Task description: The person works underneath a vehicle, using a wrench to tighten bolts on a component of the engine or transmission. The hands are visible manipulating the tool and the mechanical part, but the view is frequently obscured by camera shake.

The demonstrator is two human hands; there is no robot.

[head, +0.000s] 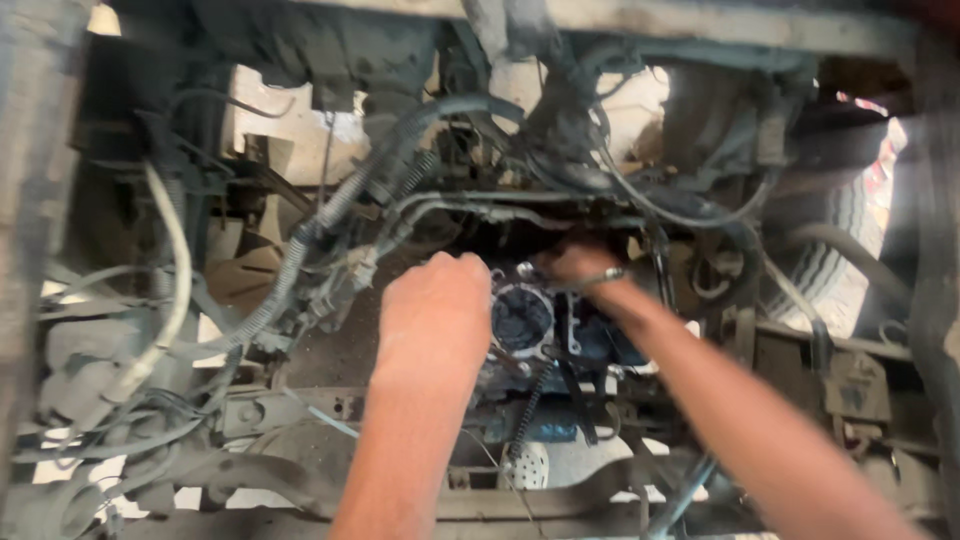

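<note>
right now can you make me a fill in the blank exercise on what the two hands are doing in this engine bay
1. The left hand rests closed against a round, dark ____ on the greasy engine part.
2. The right hand holds a slim ____ tool above that part.
3. A corrugated grey ____ runs up to the left of the left hand.
4. At the far right, a ribbed rubber ____ shows in daylight.

Missing words: opening; metal; hose; tyre
</note>
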